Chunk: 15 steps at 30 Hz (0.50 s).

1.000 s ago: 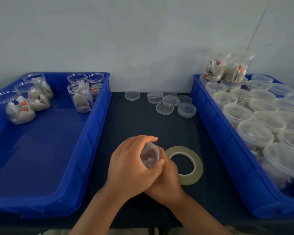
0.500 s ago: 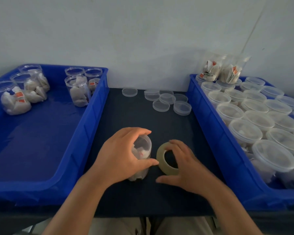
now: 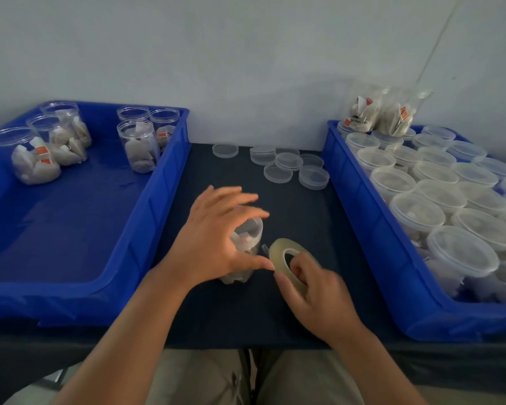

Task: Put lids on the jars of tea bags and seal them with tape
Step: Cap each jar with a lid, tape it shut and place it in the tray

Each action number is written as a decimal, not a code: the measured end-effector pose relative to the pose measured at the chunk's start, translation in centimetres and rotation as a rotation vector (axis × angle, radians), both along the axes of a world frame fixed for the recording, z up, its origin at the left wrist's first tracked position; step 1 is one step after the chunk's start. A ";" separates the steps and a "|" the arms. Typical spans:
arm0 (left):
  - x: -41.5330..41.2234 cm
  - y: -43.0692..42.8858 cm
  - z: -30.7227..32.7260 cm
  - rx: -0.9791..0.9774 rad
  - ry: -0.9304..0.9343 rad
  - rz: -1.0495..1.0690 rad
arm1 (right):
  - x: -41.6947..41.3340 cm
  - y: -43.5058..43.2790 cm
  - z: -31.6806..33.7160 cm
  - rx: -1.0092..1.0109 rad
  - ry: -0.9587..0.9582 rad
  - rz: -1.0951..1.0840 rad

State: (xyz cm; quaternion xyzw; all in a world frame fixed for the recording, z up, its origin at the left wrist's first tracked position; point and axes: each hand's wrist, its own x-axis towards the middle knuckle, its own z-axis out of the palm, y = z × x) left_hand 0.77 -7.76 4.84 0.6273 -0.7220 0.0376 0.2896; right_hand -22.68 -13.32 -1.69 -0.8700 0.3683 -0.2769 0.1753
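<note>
Here, left hand (image 3: pixel 214 247) fingers spread wide over jar (image 3: pixel 249 232), right hand (image 3: pixel 319 293) fingers gripping tape roll (image 3: pixel 276 252) alongside.

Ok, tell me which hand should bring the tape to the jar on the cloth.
Right. The right hand grips the tape roll, tilted up just beside the jar. The left hand is spread over the jar, so it probably serves better to steady it.

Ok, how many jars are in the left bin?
6. Three jars cluster in the far left corner of the left bin; three more stand by its far right wall. None seems hidden.
</note>
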 end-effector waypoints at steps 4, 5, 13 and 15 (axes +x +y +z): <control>-1.4 1.1 0.0 -0.187 -0.030 0.069 | 0.2 2.3 0.5 0.079 -0.251 0.023; -1.9 1.6 -0.1 -0.203 -0.026 0.066 | 0.2 2.8 0.8 0.080 -0.314 0.030; -5.2 4.3 -0.4 -0.240 0.254 0.049 | -0.1 4.9 1.9 0.103 -0.433 0.006; -5.6 5.0 -0.5 -0.299 0.190 0.010 | -0.2 5.2 2.2 0.180 -0.453 0.061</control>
